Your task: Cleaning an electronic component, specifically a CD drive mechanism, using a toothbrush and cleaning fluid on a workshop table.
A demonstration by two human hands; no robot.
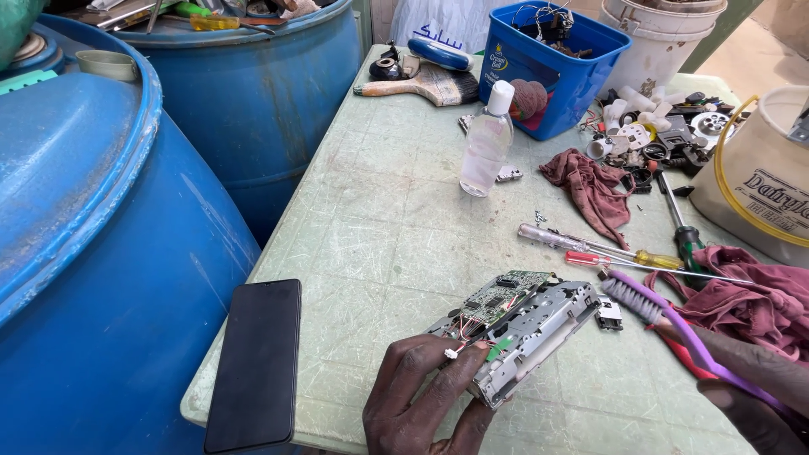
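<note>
Metal and green circuit board make up the small drive mechanism (524, 322) that sits low in the centre of the frame, on the pale green table (371, 227). My left hand (424, 396) grips it from below, fingers closed around its near corner, where thin red wires and a white connector hang out. My right hand (752, 389), at the lower right edge, is closed on a purple toothbrush (674, 324); its bristles touch the right end of the mechanism.

As I judge it, the unit is already opened, since the board is lifted and tilted up from the metal frame, and the brushing is in progress. How clean it is I cannot tell.

Just above the brush lie two screwdrivers (602, 251), with a dark red rag (592, 190) beyond them. A clear bottle (487, 143) stands upper centre, before a blue bin (548, 72). A black phone (255, 364) lies at lower left, beside a big blue barrel (101, 278).
</note>
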